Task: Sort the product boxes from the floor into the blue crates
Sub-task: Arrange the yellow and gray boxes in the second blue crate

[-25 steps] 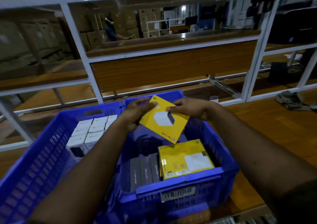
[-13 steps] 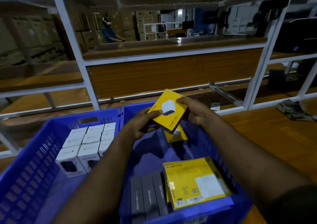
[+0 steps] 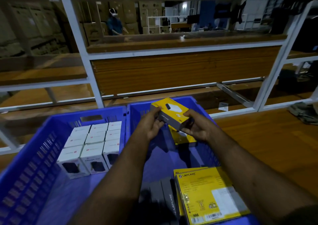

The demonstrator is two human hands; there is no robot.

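You hold the yellow-and-grey box (image 3: 173, 114) above the right blue crate (image 3: 192, 102), left hand (image 3: 151, 124) gripping its nine o'clock end, right hand (image 3: 197, 126) its four o'clock end; white boxes (image 3: 93, 141) fill the left blue crate (image 3: 51, 130).

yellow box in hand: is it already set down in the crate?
No, both the left hand and right hand hold the yellow box up above the right blue crate.

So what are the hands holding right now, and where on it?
Both hold one yellow and grey box above the right crate: left hand at its left end, right hand at its right end.
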